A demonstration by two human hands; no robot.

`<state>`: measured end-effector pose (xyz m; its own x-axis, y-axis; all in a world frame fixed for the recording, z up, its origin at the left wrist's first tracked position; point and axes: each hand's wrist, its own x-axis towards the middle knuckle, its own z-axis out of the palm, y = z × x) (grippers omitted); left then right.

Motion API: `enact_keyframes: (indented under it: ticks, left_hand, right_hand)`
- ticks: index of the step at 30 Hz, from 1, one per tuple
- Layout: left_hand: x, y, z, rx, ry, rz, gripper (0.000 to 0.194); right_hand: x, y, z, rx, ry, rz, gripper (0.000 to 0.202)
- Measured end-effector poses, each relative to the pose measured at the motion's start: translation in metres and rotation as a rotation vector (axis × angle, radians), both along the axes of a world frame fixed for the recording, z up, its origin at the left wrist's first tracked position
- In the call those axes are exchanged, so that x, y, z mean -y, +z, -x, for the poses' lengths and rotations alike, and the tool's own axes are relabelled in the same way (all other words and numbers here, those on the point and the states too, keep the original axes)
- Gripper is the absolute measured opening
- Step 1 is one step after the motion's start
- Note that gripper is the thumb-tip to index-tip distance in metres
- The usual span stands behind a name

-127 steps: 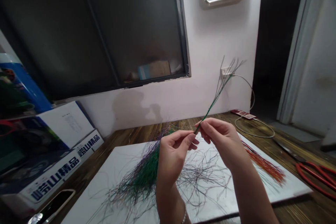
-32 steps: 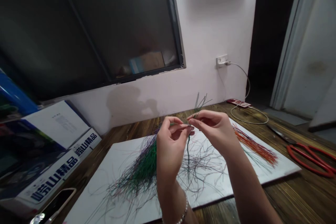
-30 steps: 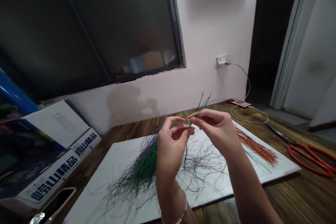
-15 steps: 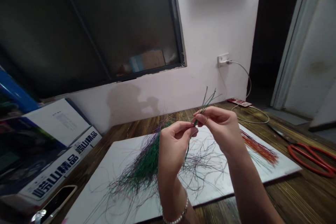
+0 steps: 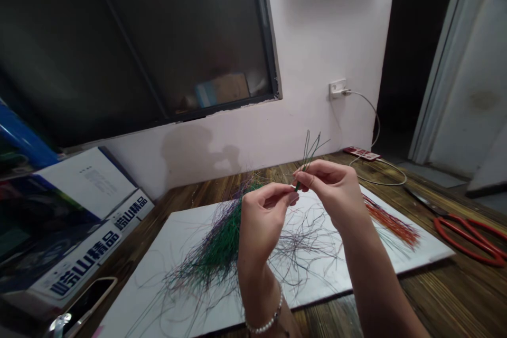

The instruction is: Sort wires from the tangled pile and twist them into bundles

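Above the white board [image 5: 166, 237], my left hand [image 5: 263, 216] and my right hand [image 5: 328, 187] meet fingertip to fingertip. Both pinch a small bunch of thin green wires [image 5: 309, 153], whose loose ends fan upward past my right fingers. The lower part of the bunch is hidden by my left fingers. A big heap of green and purple wires [image 5: 222, 237] lies on the board, left of and partly behind my left hand. Scattered dark thin wires [image 5: 303, 243] spread beneath both hands. By my right forearm lies a bundle of orange-red wires [image 5: 396, 224].
Red-handled scissors [image 5: 469, 235] rest on the wooden table [image 5: 447, 296] at right. Behind them sit a red-and-white device [image 5: 362, 153] and a cable [image 5: 384, 185] running to the wall socket [image 5: 338, 89]. At left are a phone [image 5: 85, 306] and printed boxes [image 5: 91, 253].
The upper ends of the green wires have shifted slightly and spread differently. The dark strand hanging below my left fingers no longer shows. Both hands stay in nearly the same place.
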<state>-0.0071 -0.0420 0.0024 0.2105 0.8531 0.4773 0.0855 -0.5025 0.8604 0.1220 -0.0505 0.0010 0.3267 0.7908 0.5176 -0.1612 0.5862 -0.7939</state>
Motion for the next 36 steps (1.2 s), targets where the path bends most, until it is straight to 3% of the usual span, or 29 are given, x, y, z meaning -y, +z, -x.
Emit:
enact_keyframes:
  ticks: [13,20,29,36]
  left_hand:
    - [-0.0006,-0.0013,0.0009,0.006,-0.049,-0.016,0.004]
    - [-0.0026,0.0000,0.0059,-0.005,-0.043,0.032,0.003]
    - [-0.0064,-0.0017,0.0067,-0.030,-0.085,0.077,0.005]
    - [-0.0048,0.0006,0.0045,0.065,-0.115,0.104,0.011]
  right_hand:
    - [-0.0021,-0.0020,-0.0055,0.015,0.021,0.051,0.012]
    - [-0.0004,0.0017,-0.0046,0.083,0.111,0.031,0.011]
    - [-0.0034,-0.0008,-0.0057,0.028,0.036,-0.032,0.010]
    - [-0.0006,0.0010,-0.0013,0.092,0.110,0.013,0.012]
